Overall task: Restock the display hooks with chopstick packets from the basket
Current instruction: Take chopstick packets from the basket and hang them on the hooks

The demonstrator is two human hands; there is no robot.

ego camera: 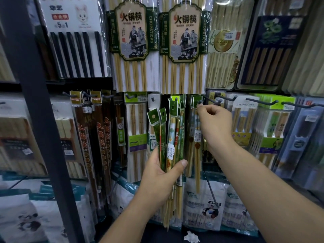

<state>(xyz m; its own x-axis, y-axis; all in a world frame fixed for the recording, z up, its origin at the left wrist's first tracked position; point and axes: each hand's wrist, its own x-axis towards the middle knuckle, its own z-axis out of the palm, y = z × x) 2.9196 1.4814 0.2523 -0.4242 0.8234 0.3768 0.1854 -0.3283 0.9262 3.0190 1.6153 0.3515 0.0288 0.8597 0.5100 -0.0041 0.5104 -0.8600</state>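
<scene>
At centre view, just toward 6 o'clock, the left hand (pixel 161 174) grips a fanned bundle of narrow clear chopstick packets with green card tops (pixel 172 137). The thumb is pressed flat across the front; the other fingers are curled behind and mostly hidden. The bundle is held upright at mid-length, likely so the punched holes sit up and face the display, ready to draw off one by one. At 2 o'clock from it, the right hand (pixel 215 123) pinches, thumb against forefinger, the green header (pixel 195 99) of a single slim bamboo chopstick packet (pixel 197 137), right at the tip of a short grey metal display hook (pixel 199 102). Its remaining fingers are loosely curled and hold nothing. That packet hangs straight down from the pinch. Cannot tell whether the hole is over the hook tip, since the fingertips cover it. Judged step: threading this packet on. The pinch is high because the hole is there, which gives aim. Toward 3 o'clock, long grey peg hooks (pixel 261 102) jut out with bare ends, probably next to fill. At 12 o'clock, large bamboo hotpot chopstick packs with green-and-cream labels (pixel 133 41) hang with their bottom edges just above the target hook, so the approach has to come from the front and below. The basket is not in view. A crumpled white paper scrap (pixel 192 237) lies on the dark floor at 6 o'clock. Risk: the one-handed bundle could fan apart and slip.
</scene>
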